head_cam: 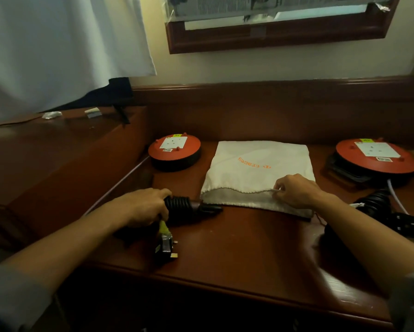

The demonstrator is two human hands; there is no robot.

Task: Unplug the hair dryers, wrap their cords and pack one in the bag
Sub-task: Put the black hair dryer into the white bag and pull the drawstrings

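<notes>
Black cord-wrapped hair dryer (186, 207), unplugged, gripped by left hand (143, 207) beside white cloth bag (261, 164); right hand (294, 191) pinches the bag's mouth open; packing remains.

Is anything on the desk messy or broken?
Nothing looks broken or spilled. The only loose bit is the plug, dangling from the wrapped hair dryer that the left hand holds. The right hand pinches the bag open.

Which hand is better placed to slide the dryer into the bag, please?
Left. The left hand already grips the wrapped dryer at the bag mouth, while the right hand pinches its rim open.
</notes>
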